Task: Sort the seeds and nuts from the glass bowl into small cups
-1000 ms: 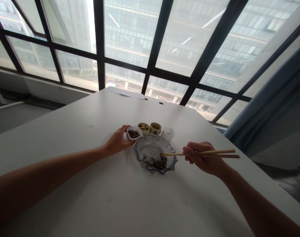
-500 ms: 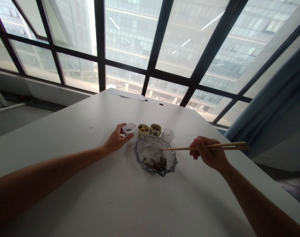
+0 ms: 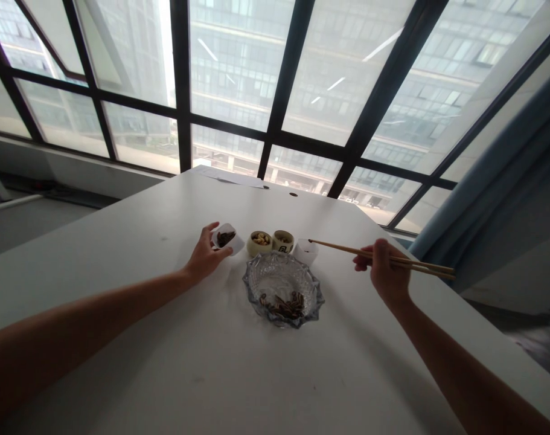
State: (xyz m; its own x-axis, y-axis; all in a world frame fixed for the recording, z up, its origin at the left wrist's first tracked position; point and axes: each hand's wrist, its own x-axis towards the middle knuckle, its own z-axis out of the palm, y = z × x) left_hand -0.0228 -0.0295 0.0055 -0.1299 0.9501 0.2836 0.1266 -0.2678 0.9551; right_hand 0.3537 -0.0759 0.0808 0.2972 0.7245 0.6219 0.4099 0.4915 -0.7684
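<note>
My left hand (image 3: pixel 206 254) grips a small white cup (image 3: pixel 236 243) that is tilted toward me, showing dark seeds (image 3: pixel 225 237) inside. In my right hand (image 3: pixel 387 269) is a pair of wooden chopsticks (image 3: pixel 342 248), their tips over another white cup (image 3: pixel 305 256). A small dark bit shows at the tips; I cannot make out what it is. Between the white cups stand a cream cup (image 3: pixel 259 249) of pale nuts and a cream cup with a dark character (image 3: pixel 283 241). Nearer me sits a scalloped glass bowl (image 3: pixel 252 290) with striped seeds (image 3: pixel 286 306) at its near side.
Everything stands on a white table (image 3: pixel 166 362). Papers (image 3: pixel 229 177) lie at its far edge, by two dark round holes. Beyond are large framed windows (image 3: pixel 238 66), and a blue curtain (image 3: pixel 487 163) hangs at the right.
My left hand has drawn its white cup left and tilted it toward me. The chopstick tips have risen from above the glass bowl to the right-hand white cup.
</note>
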